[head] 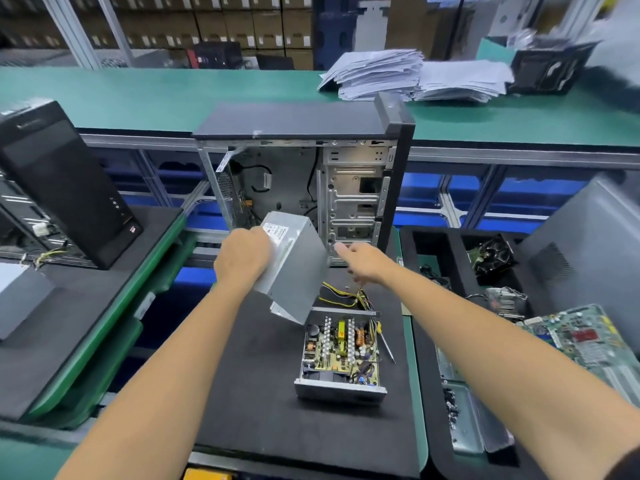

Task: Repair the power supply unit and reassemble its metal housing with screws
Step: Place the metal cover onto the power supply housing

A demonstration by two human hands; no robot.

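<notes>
I am holding the grey sheet-metal housing cover (294,265) tilted in the air with my left hand (242,256), whose fingers are gripping its left edge. It is hanging just above the far end of the open power supply tray with its exposed green circuit board (341,355), near centre on the black mat of the tabletop (249,375). My right hand (363,263) is reaching toward the cover with fingers extended, holding nothing. I judge the refitting step is beginning; next the cover needs aligning over the tray. A yellow-handled screwdriver (385,342) is lying right of the tray. Screws are not discernible; left fingertips are hidden behind the cover.
</notes>
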